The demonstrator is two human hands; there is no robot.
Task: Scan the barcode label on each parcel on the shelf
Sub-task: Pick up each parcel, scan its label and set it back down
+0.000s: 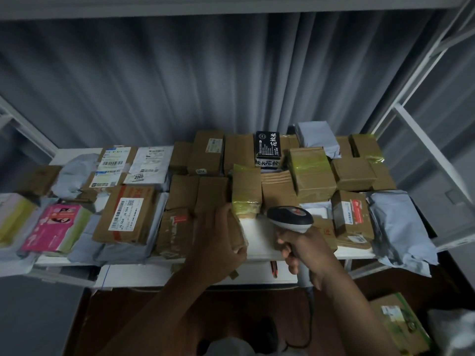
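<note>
A white shelf (259, 242) carries several parcels, mostly brown cardboard boxes. My left hand (218, 242) grips a small brown parcel (237, 233) at the shelf's front edge, fingers curled round its side. My right hand (300, 249) holds a black and white barcode scanner (290, 218) by its handle, its head over a bare patch of shelf just right of that parcel. A box with a white barcode label (126, 214) lies to the left. A taped box (246, 191) stands behind the held parcel.
Grey plastic mailers (401, 227) lie at the right end, a pink package (55, 227) at the left. A black box with white writing (267, 147) stands at the back. A grey curtain hangs behind. White shelf posts (424, 140) rise on the right. Another box (401, 322) sits low right.
</note>
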